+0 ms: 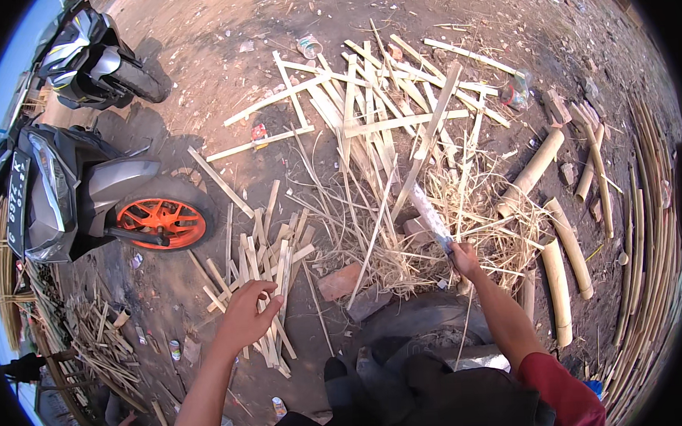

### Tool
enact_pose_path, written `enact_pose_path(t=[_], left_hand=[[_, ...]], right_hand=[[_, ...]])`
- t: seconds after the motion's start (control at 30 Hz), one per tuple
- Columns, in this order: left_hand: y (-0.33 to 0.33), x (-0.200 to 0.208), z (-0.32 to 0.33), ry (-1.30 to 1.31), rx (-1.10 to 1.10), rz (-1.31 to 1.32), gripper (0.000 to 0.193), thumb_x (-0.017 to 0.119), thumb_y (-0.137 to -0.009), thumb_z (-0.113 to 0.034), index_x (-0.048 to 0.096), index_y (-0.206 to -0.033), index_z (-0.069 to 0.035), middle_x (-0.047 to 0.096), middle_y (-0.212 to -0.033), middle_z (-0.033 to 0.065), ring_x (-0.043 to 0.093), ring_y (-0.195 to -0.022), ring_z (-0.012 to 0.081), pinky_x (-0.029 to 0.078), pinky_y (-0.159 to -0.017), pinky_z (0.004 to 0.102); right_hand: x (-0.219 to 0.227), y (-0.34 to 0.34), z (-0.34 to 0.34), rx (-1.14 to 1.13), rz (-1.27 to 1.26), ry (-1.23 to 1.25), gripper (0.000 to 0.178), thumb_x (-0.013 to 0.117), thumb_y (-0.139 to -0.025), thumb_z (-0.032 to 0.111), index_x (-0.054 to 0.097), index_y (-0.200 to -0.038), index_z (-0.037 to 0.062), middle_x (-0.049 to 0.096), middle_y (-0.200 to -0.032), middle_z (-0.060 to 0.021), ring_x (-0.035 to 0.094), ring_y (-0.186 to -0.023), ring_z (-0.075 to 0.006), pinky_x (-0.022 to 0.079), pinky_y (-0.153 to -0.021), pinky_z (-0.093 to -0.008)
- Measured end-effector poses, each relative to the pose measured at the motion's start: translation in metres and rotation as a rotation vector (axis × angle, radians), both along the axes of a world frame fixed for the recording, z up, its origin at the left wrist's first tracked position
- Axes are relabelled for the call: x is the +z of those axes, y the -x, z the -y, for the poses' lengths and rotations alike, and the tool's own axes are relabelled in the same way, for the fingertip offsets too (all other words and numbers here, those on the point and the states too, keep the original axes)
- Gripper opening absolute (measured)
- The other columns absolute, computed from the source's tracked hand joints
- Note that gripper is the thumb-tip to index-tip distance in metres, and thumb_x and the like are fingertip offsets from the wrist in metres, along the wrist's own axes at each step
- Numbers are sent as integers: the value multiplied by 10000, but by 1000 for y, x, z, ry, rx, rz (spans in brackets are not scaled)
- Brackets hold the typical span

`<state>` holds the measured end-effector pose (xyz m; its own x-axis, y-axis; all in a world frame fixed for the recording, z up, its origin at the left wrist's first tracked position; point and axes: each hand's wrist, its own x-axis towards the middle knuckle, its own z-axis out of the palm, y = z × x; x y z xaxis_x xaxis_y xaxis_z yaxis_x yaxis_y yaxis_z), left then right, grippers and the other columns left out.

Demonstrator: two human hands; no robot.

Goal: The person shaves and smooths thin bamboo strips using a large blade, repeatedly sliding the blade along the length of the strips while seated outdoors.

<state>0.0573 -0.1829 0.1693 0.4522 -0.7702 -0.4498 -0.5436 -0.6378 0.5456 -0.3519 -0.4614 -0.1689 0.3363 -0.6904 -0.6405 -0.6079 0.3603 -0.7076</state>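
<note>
Right hand [464, 260] is wrapped round the near end of a long whitish tool [431, 217], maybe a blade, hard to tell from here, angled over tangled shavings [512, 231]. Left hand [251, 314] is loosely curled, thumb apart from fingers, by some split bamboo strips [283, 261].

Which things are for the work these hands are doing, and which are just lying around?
Seem part of the work:
whitish tool in the right hand
split strips
curly shavings
cut bamboo tubes

Seem just lying about:
plastic cup
red wrapper
small container
</note>
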Motion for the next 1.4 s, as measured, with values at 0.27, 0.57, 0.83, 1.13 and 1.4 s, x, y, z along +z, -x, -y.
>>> enact_pose_path(t=[0.27, 0.57, 0.83, 1.13, 1.4], left_hand=[[83, -146, 173, 648, 381, -379, 1125, 855, -781, -432, 155, -1599, -104, 258, -1620, 200, 400, -1398, 417, 356, -1109, 572], [27, -253, 161, 535, 664, -149, 255, 676, -922, -248, 712, -1069, -44, 751, -985, 121, 727, -898, 237, 555, -840, 359], [57, -332, 86, 100, 602, -159, 321, 723, -863, -267, 688, -1098, -51, 725, -1038, 157, 692, -1006, 309, 535, -893, 417], [41, -421, 132, -155, 555, -107, 393, 715, -856, -281, 700, -1147, -17, 689, -1188, 212, 659, -1117, 357, 527, -955, 434], [-14, -222, 110, 660, 437, 427, 134, 733, -866, -98, 720, -916, 25, 702, -857, 141, 693, -753, 284, 544, -682, 362]], right_hand=[[64, -37, -39, 127, 49, 4, 440, 589, -993, 353, 650, -795, -35, 581, -593, -104, 528, -428, -176, 434, -429, -334], [102, -51, -58, 561, -251, 245, 567, 569, -949, 533, 712, -890, -13, 646, -667, -176, 658, -642, -317, 516, -666, -442], [112, -2, -81, 49, -267, -26, 343, 676, -939, 321, 598, -814, 11, 586, -610, -62, 583, -505, -159, 466, -473, -340], [138, 28, -119, 183, -322, -141, 389, 673, -942, 362, 620, -862, -14, 591, -612, -69, 578, -487, -171, 463, -481, -342], [157, -2, -123, -128, -162, -245, 327, 694, -933, 286, 586, -851, -12, 578, -653, -49, 572, -482, -151, 443, -437, -320]])
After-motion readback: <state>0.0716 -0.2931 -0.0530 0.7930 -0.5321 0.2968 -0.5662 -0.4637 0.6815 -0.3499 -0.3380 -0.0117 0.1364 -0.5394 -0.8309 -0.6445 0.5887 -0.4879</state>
